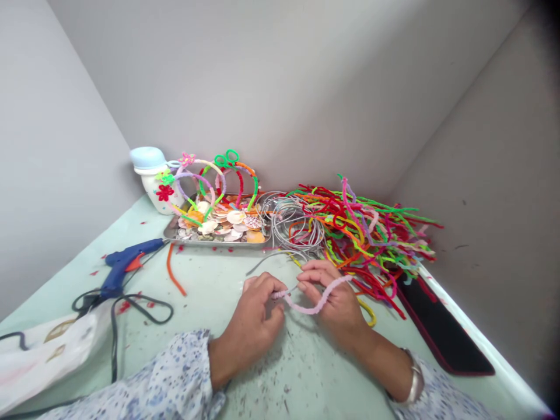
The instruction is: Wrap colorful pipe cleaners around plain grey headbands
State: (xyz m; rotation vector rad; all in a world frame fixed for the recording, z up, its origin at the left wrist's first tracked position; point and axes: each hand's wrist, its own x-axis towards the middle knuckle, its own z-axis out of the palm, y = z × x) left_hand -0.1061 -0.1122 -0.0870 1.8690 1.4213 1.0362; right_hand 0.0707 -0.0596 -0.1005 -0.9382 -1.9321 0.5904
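Note:
My left hand (251,318) is closed, its fingers pinching a pale pink pipe cleaner (318,304) where it is coiled tightly around a thin grey wire (294,288). The pipe cleaner's free length curves loosely across to the right, in front of my right hand (339,306). That hand is closed too, with thumb and fingertips meeting on the grey wire a short way from the coiled part. Both hands hover low over the pale green tabletop (280,373). Fingers partly hide the wire's ends.
Loose grey wire coils (295,224) lie behind my hands, beside a pile of coloured pipe cleaners (371,233). Pipe-cleaner hoops (219,175) stand on a metal tray (219,242) with shells. A blue glue gun (116,268), white jar (153,184) and black flat case (441,326) lie around.

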